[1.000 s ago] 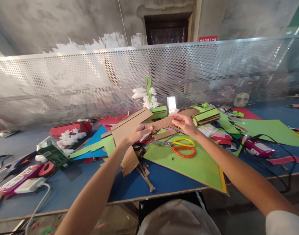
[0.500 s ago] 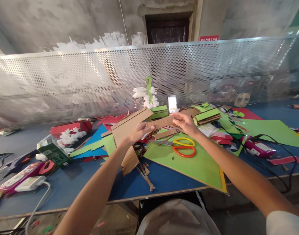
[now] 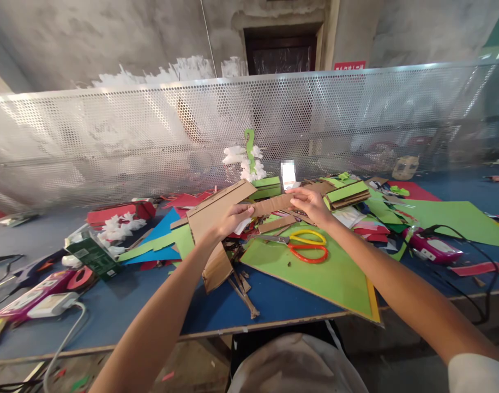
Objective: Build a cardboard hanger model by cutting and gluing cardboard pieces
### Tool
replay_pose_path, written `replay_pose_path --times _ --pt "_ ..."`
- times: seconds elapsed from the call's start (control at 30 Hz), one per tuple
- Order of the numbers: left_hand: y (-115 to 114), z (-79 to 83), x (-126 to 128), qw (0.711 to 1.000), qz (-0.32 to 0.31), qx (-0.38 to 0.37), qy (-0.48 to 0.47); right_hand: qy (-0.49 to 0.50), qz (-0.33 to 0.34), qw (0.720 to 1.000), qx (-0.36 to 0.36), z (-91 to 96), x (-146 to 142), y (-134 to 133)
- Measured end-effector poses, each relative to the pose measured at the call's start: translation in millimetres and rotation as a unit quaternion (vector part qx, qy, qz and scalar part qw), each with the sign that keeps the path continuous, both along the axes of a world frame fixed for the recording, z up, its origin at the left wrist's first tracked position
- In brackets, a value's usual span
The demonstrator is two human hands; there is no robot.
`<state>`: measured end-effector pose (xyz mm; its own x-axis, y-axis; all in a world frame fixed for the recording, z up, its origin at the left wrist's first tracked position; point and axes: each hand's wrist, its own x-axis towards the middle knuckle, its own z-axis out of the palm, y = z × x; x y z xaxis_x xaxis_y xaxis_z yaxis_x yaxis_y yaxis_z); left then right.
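A short brown cardboard strip [image 3: 274,205] is stretched between my two hands, above a heap of scraps. My left hand [image 3: 234,219] pinches its left end, and my right hand [image 3: 309,204] grips the right end with fingers and thumb. Just below lie scissors [image 3: 310,245] with one yellow and one orange handle, resting on a green sheet [image 3: 314,278]. A larger folded cardboard piece [image 3: 216,204] sits behind my left hand. Beyond my right hand is a green-topped cardboard block [image 3: 347,195].
A green box [image 3: 94,255], a white plug adapter [image 3: 53,304] and a magenta power strip [image 3: 32,292] lie at left. Another magenta device [image 3: 431,245] with a black cable is at right. A perforated metal screen [image 3: 151,136] stands along the table's back.
My left hand's fingers have shifted slightly on the strip's left end, showing more of the strip. The view has moved a little; the rest stays put.
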<state>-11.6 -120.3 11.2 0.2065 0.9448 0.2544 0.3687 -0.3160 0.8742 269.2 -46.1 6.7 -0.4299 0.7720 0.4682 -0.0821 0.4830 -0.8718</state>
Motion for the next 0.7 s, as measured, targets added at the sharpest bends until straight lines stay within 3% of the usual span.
replay_pose_path --times 0.2,0.37,0.47,0.57,0.7 --pt "4 -0.6 -1 0.989 0.033 0.107 0.094 -0.001 -0.005 1.000 -0.013 -3.0 -2 2" --pt "4 9.0 -20 0.981 0.069 0.105 0.147 0.009 -0.008 0.998 -0.055 -7.9 -4 8" --pt "-3 22.3 -37 0.982 0.070 0.058 0.163 -0.012 -0.048 0.997 -0.057 -11.4 -2 14" --pt "-14 34.1 -51 0.971 -0.001 -0.069 0.228 -0.134 -0.079 0.987 -0.031 -13.8 1 15" --pt "-20 38.0 -58 0.922 -0.054 -0.165 0.346 -0.340 -0.119 0.925 0.119 -13.3 1 11"
